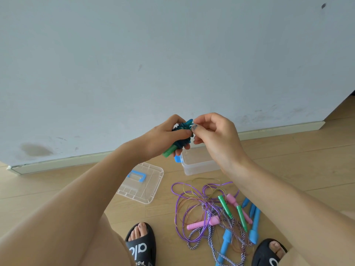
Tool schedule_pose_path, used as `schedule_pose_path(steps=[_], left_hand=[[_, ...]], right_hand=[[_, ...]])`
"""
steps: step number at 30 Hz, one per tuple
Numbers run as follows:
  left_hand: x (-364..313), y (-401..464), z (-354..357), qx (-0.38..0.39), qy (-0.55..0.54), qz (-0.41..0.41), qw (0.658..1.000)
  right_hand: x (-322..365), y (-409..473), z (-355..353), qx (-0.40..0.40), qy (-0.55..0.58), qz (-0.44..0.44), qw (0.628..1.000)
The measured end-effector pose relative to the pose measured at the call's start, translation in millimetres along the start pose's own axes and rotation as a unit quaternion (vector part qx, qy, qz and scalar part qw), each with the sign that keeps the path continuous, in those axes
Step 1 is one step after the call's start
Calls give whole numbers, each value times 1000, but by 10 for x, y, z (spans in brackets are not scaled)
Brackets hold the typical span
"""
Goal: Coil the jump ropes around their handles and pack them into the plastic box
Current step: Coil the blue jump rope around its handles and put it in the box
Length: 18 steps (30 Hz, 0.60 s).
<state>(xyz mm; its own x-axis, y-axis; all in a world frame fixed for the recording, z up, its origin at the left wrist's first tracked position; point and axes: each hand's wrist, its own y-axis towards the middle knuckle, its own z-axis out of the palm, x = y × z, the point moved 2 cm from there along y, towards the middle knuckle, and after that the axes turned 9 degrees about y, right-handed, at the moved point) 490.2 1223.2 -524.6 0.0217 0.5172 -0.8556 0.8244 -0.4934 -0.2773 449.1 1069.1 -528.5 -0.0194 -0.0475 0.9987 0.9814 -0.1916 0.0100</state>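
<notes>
My left hand (163, 139) grips a jump rope bundle (182, 134): dark blue cord wound round green handles, whose ends stick out below my fingers. My right hand (213, 135) pinches the loose end of the cord at the top of the bundle. Both hands are held up in front of the wall. Below them on the floor stands the clear plastic box (199, 166) with a blue latch. A tangle of loose ropes (217, 214) lies on the floor: purple and gold cords, a striped cord, and pink, green and blue handles.
The clear box lid (151, 187) with a blue handle lies on the wooden floor to the left of the box. Two feet in black sandals (141, 244) sit at the bottom edge. A grey wall with a skirting board (63, 162) runs behind.
</notes>
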Motion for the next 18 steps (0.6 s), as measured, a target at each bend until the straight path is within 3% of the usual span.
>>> schedule_pose_path(steps=[10,14,18], left_hand=[[3,-71,-19,24,-133,-27,990],[-50,-107,121,14,-147,-30,989],[-66,-67,319,20,-206,-33,978]], right_hand=[[72,-121,-4,56,-52,-70,995],[12,-158,-93,18,-58,-27,998],[-8,-164,-147,-13,20,71,997]])
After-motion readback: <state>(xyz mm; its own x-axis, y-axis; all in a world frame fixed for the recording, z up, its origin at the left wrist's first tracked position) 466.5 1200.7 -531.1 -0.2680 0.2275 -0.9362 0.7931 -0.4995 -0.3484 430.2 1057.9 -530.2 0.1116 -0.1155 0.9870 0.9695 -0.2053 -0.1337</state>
